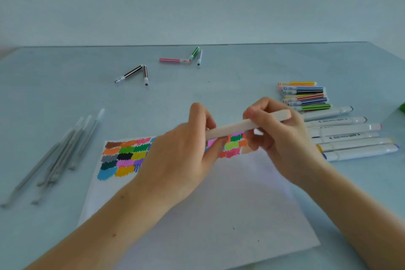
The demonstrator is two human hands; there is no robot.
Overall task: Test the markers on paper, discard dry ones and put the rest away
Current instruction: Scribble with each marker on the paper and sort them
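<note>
Paper (219, 204) flat on table (241, 68), colour swatches across its far edge. White marker (236, 126) held in air above swatches, long axis running left-low to right-high. Left hand (186, 151) curled round lower end; right hand (278, 129) wrapped round upper part, far end protruding past fingers. Both equally near. Cap state unclear; likely pull-apart or cap-seat along axis next.

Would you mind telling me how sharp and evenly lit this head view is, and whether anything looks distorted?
Head view: soft, even light with faint shadows and no glare; the table edge bows from wide-angle distortion; the grey pens at left are blurred, and so is the white marker gripped by the left hand and right hand; the swatches on the paper stay readable.
</note>
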